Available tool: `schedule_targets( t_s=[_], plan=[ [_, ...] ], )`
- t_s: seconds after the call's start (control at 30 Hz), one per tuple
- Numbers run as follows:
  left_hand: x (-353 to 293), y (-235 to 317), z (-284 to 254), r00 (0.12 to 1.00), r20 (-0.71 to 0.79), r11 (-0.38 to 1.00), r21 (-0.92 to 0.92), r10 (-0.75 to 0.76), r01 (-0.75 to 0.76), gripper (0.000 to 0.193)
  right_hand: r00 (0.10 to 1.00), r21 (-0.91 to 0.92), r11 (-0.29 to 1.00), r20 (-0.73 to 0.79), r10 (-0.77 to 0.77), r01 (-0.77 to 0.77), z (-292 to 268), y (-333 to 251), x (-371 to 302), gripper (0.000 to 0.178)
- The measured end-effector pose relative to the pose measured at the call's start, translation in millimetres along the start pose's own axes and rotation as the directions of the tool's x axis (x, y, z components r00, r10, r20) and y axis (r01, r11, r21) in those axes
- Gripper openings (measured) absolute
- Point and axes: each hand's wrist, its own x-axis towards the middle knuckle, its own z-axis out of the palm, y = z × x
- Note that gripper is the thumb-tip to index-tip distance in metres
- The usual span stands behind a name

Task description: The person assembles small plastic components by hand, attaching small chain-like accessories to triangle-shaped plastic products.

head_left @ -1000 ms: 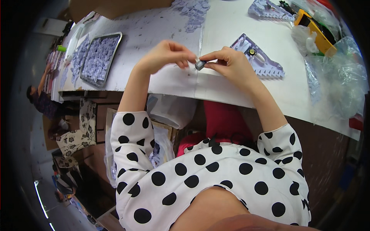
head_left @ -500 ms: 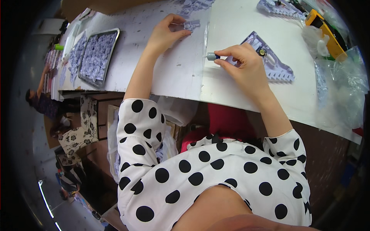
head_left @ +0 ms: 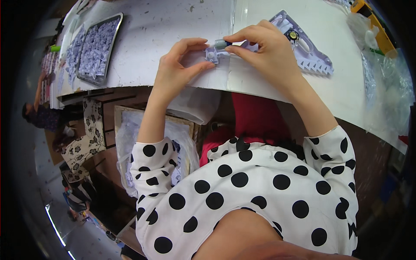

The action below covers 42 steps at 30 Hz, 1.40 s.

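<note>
My left hand (head_left: 175, 65) pinches a small pale lavender plastic part (head_left: 211, 56) between thumb and fingers, just above the white table. Between the thumb and forefinger of my right hand (head_left: 273, 54) is a small silver motor (head_left: 220, 44) with a dark blue end. The motor lies against the upper side of the plastic part; whether it sits inside it, I cannot tell. Behind my right hand rests a larger lavender plastic housing (head_left: 318, 60), with a toothed lower edge and a round dark and brass-coloured piece (head_left: 293, 34) on it.
A metal tray (head_left: 114, 45) heaped with small lavender parts stands on the left of the table (head_left: 169, 26). Clear plastic bags (head_left: 392, 93) and a yellow object (head_left: 378, 37) lie at the right. Below the table edge is a bag-lined box (head_left: 122, 119). Another person (head_left: 43, 118) is far left.
My left hand has drawn the plastic part nearer to me. My right hand has moved left and up with the motor, and the two pieces now meet.
</note>
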Motion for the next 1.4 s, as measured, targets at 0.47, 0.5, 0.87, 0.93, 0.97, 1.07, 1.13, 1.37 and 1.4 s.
schedule_targets(
  t_s=[0.47, 0.5, 0.87, 0.93, 0.97, 1.07, 1.13, 1.37, 1.4],
  plan=[
    [-12.6, -14.5, 10.6, 0.992, -0.099, 0.993, -0.074, 0.080, -0.087, 0.043, 0.964, -0.301, 0.920, 0.170, -0.206, 0.250, 5.2, -5.3, 0.8, 0.014],
    [-12.3, -13.8, 10.3, 0.991, -0.106, 0.993, -0.076, 0.080, -0.088, 0.043, 0.967, -0.314, 0.919, 0.169, -0.193, 0.238, 5.0, -6.9, 1.6, 0.014],
    [-18.2, -11.0, 5.0, 0.998, -0.056, 0.993, -0.113, 0.030, -0.037, 0.038, 0.931, -0.386, 0.858, 0.268, -0.247, 0.339, -1.5, -9.7, 4.0, 0.011],
    [-20.2, -13.0, 1.6, 0.991, -0.073, 0.991, -0.063, 0.111, -0.116, 0.037, 0.912, -0.410, 0.823, 0.288, -0.291, 0.393, 0.0, -12.6, 5.1, 0.011],
    [-21.3, -13.7, -1.6, 0.977, -0.082, 0.980, -0.010, 0.198, -0.199, 0.036, 0.904, -0.408, 0.818, 0.311, -0.293, 0.405, 0.9, -14.0, 6.3, 0.010],
    [-29.9, -15.3, -15.8, 0.977, -0.146, 0.980, -0.104, 0.153, -0.169, 0.035, 0.886, -0.400, 0.805, 0.345, -0.310, 0.438, -5.7, -20.1, 7.1, 0.010],
    [-30.4, -20.6, -34.8, 0.962, -0.245, 0.992, -0.015, 0.119, -0.127, 0.033, 0.905, -0.388, 0.828, 0.302, -0.300, 0.404, -1.4, -14.0, 1.5, 0.009],
    [-35.8, -131.6, -188.3, 0.640, -0.766, 0.943, 0.167, -0.061, 0.289, 0.021, 0.933, -0.336, 0.875, 0.205, -0.294, 0.350, 13.5, -29.6, -3.3, 0.011],
    [-32.3, -133.6, -199.7, 0.643, -0.764, 0.917, 0.215, -0.057, 0.336, 0.022, 0.935, -0.336, 0.875, 0.195, -0.298, 0.349, 13.8, -28.8, -3.8, 0.011]
  ],
)
